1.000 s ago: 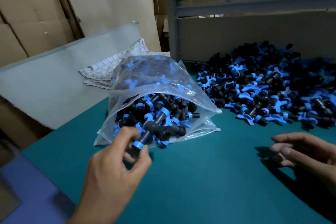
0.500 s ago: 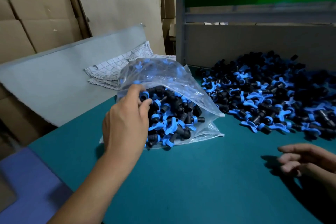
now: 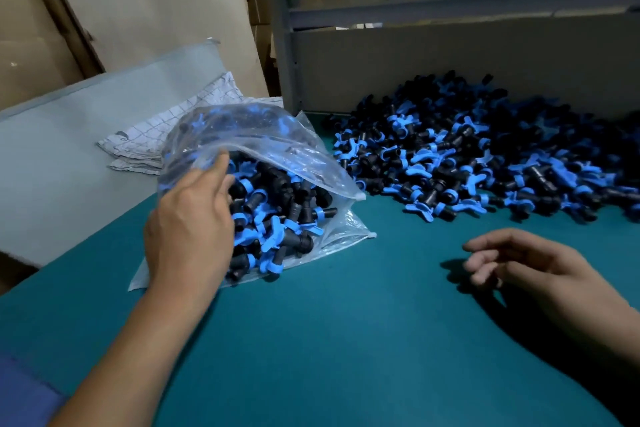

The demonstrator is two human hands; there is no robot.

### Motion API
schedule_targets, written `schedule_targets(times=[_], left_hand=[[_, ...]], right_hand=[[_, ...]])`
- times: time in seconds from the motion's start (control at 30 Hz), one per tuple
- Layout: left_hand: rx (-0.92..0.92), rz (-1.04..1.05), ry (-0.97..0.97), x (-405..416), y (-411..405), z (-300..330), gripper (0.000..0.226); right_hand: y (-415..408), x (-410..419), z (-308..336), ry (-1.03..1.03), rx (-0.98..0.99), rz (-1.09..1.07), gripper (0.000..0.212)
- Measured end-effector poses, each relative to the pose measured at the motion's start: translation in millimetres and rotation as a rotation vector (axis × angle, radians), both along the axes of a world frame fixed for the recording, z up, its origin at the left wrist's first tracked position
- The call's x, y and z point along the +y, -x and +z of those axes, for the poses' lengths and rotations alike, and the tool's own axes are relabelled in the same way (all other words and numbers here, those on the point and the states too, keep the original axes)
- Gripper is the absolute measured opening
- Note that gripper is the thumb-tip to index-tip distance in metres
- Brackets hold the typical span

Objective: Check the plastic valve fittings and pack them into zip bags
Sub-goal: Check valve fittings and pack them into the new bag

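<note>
A clear zip bag [image 3: 273, 146] lies on its side on the teal table [image 3: 346, 340], mouth facing me, holding several black fittings with blue handles [image 3: 280, 215]. My left hand [image 3: 194, 218] is at the left of the bag's mouth, fingers fairly straight and reaching under the upper flap, nothing visibly held. A big loose pile of the same fittings [image 3: 467, 156] covers the table at the back right. In front of that pile my right hand [image 3: 519, 263] hovers low over the table, its loosely curled fingers holding nothing.
A grey board [image 3: 86, 156] leans at the left edge, with a checked cloth [image 3: 162, 132] behind the bag. Cardboard sheets [image 3: 138, 10] stand at the back left. A grey wall [image 3: 450, 55] closes the table behind the pile.
My left hand carried a fitting from in front of the bag into its mouth and no longer holds it. The right hand stayed nearly still.
</note>
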State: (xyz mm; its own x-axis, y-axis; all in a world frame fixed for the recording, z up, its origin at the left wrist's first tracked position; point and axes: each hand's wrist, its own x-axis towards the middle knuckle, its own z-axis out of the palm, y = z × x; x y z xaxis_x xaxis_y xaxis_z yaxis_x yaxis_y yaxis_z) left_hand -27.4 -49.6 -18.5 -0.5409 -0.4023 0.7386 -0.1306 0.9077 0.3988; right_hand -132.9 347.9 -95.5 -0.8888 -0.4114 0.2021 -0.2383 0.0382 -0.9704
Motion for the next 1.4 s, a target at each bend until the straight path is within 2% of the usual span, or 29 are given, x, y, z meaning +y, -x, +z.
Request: schedule_targets(times=[0.17,0.23,0.3,0.37,0.4,0.43,0.5,0.53,0.63,0.67,0.77,0.83,0.9,1.0,1.03,1.1,1.17,1.2,1.27,1.33,1.4], left_hand=[[-0.035,0.085,0.056,0,14,9,0.030],[0.015,0.068,0.062,9,9,9,0.032],[0.141,-0.049,0.097,40,-3,7,0.034],[0.201,-0.323,0.260,88,-6,-3,0.025],[0.172,-0.478,0.335,112,2,-7,0.022],[0.118,-0.583,0.388,134,15,-10,0.021],[-0.056,-0.600,0.400,166,52,-12,0.021],[-0.173,-0.566,0.369,175,72,-14,0.027],[-0.591,-0.491,0.292,183,124,-31,0.063],[-0.652,-0.480,0.264,185,132,-37,0.064],[-0.545,-0.466,0.213,194,124,-48,0.036],[-0.455,-0.559,0.200,197,102,-55,0.023],[-0.420,-0.724,0.162,192,76,-60,0.024],[-0.373,-0.904,-0.043,177,54,-54,0.023],[-0.309,-0.885,-0.078,173,52,-51,0.021],[-0.181,-0.713,0.063,171,53,-44,0.024],[-0.198,-0.596,0.194,171,55,-41,0.025],[-0.238,-0.619,0.199,171,55,-41,0.024],[-0.302,-0.761,0.100,167,59,-46,0.021],[-0.376,-0.870,0.016,162,63,-50,0.026],[-0.427,-0.917,-0.062,160,65,-53,0.031]], right_hand=[[-12,-11,16,0.031,-0.044,-0.057,0.044],[-13,-13,17,0.030,-0.065,-0.073,0.040],[-14,-15,18,0.038,-0.078,-0.087,0.038],[-15,-17,20,0.045,-0.079,-0.098,0.037],[-15,-18,20,0.043,-0.083,-0.099,0.037],[-16,-18,20,0.039,-0.087,-0.099,0.037],[-16,-16,21,0.037,-0.090,-0.107,0.037],[-17,-15,22,0.035,-0.089,-0.114,0.037],[-18,-13,24,0.041,-0.086,-0.124,0.039],[-18,-13,24,0.046,-0.088,-0.128,0.039],[-17,-12,23,0.051,-0.099,-0.137,0.040],[-17,-14,25,0.054,-0.093,-0.140,0.041],[-18,-16,25,0.045,-0.069,-0.194,0.040],[-17,-15,25,-0.029,0.001,-0.358,0.029],[-18,-15,26,-0.057,0.021,-0.365,0.022],[-23,-17,29,-0.132,0.053,-0.264,0.011],[-28,-22,28,-0.262,0.137,-0.144,0.021],[-29,-23,28,-0.310,0.182,-0.116,0.025],[-29,-24,28,-0.325,0.213,-0.107,0.031],[-28,-23,29,-0.288,0.189,-0.110,0.034],[-27,-23,29,-0.260,0.185,-0.109,0.028]])
